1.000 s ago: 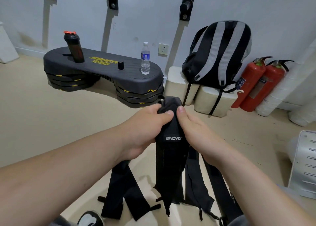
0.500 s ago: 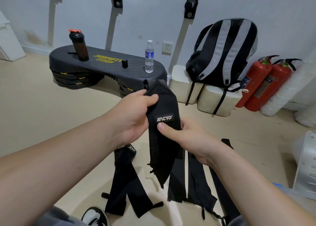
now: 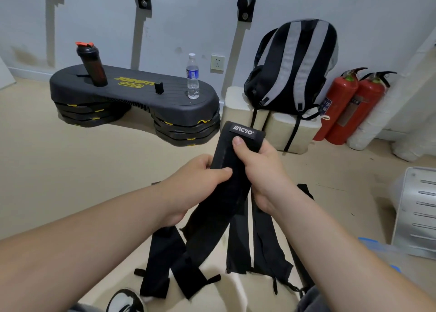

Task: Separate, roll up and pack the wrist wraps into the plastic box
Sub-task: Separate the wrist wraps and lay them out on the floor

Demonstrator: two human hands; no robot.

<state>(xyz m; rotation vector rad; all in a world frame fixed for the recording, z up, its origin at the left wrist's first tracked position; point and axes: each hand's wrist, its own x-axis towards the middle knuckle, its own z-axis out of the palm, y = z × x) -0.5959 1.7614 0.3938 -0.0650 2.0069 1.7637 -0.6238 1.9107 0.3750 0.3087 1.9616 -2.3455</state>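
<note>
head view. i held one wrap (image 3: 224, 198) up off the floor (image 3: 82, 174), labelled end uppermost. the right hand (image 3: 259, 167) was closed round that end, thumb just under the label. the left hand (image 3: 198, 184) pinched the band just below, thumb across its face. the tail hung down among the other wraps (image 3: 162, 262) spread on the floor; i could not tell whether it touched them or hung free.

risk (a): a fastening patch, if there was one, could catch a neighbouring band, so that a lift dragged two up together. risk (b): a roll begun loose or skewed at the label end would likely cone out and spring open in the box (image 3: 377, 245), if the blurred blue-rimmed shape at lower right was it. risk (c): the limp tail could twist while the hands fed it. that shape lay well apart from both hands, and no finished roll was in view.
</note>
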